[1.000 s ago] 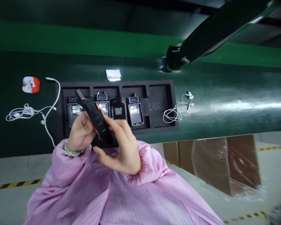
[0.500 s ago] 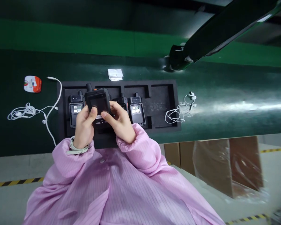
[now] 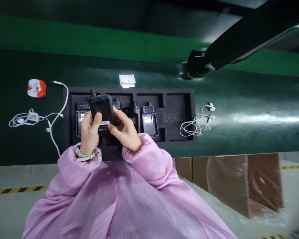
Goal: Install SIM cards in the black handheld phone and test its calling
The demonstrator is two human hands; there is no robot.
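Handset (image 3: 105, 114) with dark screen (image 3: 101, 107), fingers (image 3: 97, 119) of left hand (image 3: 88, 134) and right hand (image 3: 126, 132) gripping it, black tray (image 3: 175, 114) beneath.

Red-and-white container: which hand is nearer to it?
Left. The left hand, on the left side of the handheld device, is right of the container; the right hand, on the device's other side, is farther right.

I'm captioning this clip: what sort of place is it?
Probably an electronics workshop or factory: open-backed devices sit in a black tray on a long bench, and black-and-yellow tape marks the floor.
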